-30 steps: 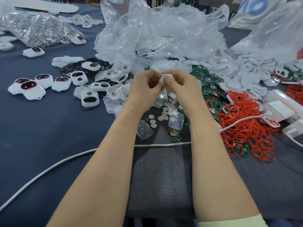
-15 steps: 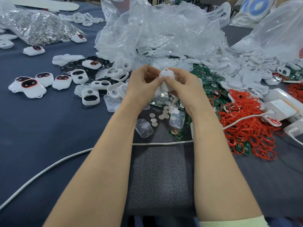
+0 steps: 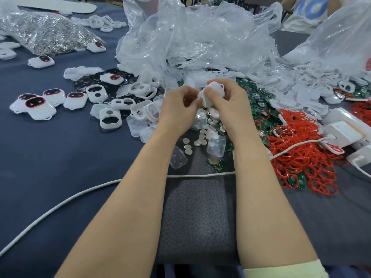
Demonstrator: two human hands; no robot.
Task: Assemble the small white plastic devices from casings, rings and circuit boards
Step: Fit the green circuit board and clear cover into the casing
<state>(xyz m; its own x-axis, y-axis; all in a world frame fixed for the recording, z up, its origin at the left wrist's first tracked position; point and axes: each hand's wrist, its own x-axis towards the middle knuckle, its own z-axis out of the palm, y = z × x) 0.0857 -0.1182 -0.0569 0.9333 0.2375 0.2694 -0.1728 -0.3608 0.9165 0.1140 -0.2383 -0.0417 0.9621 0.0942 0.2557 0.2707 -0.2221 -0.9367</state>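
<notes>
Between both hands, above the middle of the table, is a small white plastic casing [image 3: 212,93]. My right hand [image 3: 230,105] grips it with thumb and curled fingers. My left hand [image 3: 178,106] pinches its left edge. Red rings [image 3: 305,153] lie heaped to the right. Green circuit boards [image 3: 259,99] spread behind my right hand. Loose white casings [image 3: 140,97] lie left of my hands. Finished white devices with dark red-rimmed windows [image 3: 38,105] sit at the far left.
Crumpled clear plastic bags [image 3: 196,37] pile up behind the hands. A bag of small metal parts [image 3: 46,35] lies at the back left. A white cable [image 3: 80,195] crosses the blue table under my forearms. White chargers [image 3: 345,129] sit at the right.
The casing has turned and risen slightly between my fingers, and now more of its rounded back shows. Both hands stay in about the same place.
</notes>
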